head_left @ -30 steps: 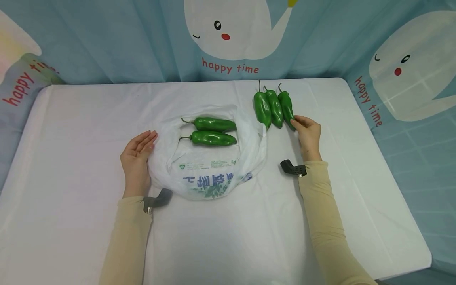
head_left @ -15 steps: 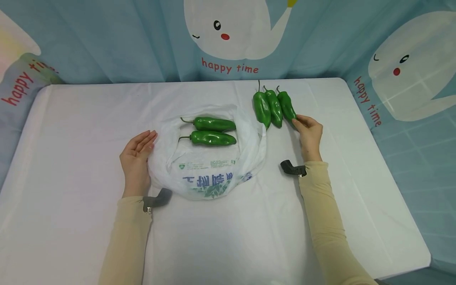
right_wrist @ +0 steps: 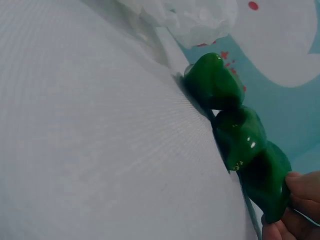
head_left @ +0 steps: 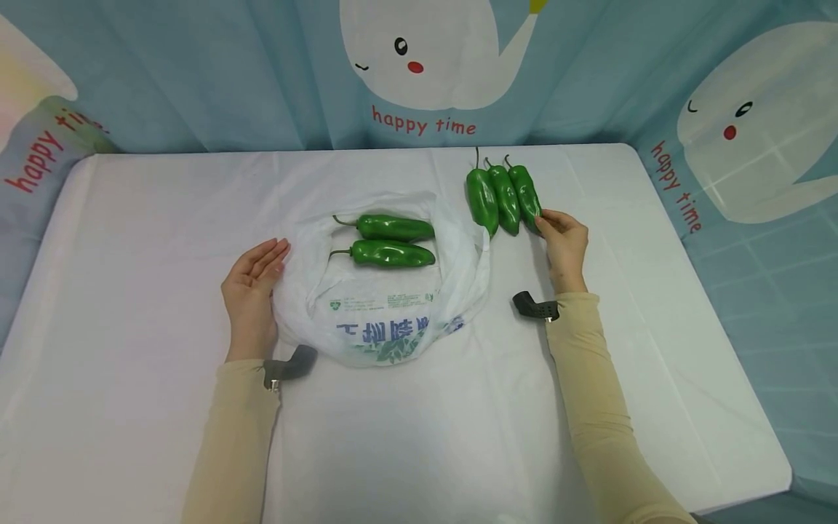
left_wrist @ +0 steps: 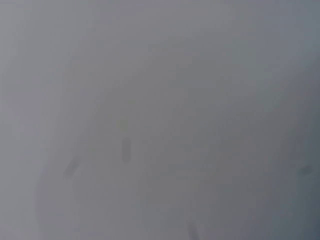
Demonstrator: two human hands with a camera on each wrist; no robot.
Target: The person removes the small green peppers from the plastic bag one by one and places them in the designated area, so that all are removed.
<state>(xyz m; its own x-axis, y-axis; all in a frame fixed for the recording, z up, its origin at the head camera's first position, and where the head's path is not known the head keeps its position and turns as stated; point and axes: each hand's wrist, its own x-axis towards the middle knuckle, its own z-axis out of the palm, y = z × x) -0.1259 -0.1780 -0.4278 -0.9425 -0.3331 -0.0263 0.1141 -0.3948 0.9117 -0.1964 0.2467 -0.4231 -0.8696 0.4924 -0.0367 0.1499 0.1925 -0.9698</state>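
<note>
My right hand (head_left: 566, 247) pinches the lower tip of the rightmost green pepper (head_left: 525, 191) between thumb and fingers. That pepper lies close beside a middle green pepper (head_left: 504, 198), with a left green pepper (head_left: 482, 200) next to it, all stems pointing away. In the right wrist view, thumb and fingers hold the tip of the nearest pepper (right_wrist: 267, 180). A white plastic bag (head_left: 376, 331) spreads out with its mouth wide; two peppers (head_left: 393, 253) lie sideways inside it. At the bag's left edge rests my left hand (head_left: 254, 295), its fingers relaxed. The left wrist view is only a grey blur.
A white cloth covers the table (head_left: 406, 451). Behind it and along the sides hangs a blue curtain (head_left: 275, 80) with cartoon prints. The bag's right edge reaches the tip of the leftmost pepper of the row.
The rightmost pepper's stem end has swung left towards the middle pepper, while my right hand keeps its tip and has shifted slightly. My left hand and the bag look unmoved.
</note>
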